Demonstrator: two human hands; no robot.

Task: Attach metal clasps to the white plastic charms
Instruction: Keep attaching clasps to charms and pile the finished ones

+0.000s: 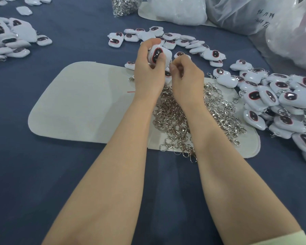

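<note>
My left hand (148,71) grips a white plastic charm (160,54) with a dark, red-rimmed oval face, held up above the pale mat (74,105). My right hand (185,76) is right beside it, fingers curled at the charm's lower right corner, pinching a small metal clasp (170,64) that is mostly hidden. A heap of loose metal clasps (198,119) lies on the mat under both forearms. Several loose charms (166,39) spread in an arc behind my hands.
A big pile of charms with clasps (279,103) sits at the right. More charms (11,38) lie at the far left. A bag of clasps (125,5) and clear plastic bags (254,16) stand at the back on the dark blue cloth (42,174).
</note>
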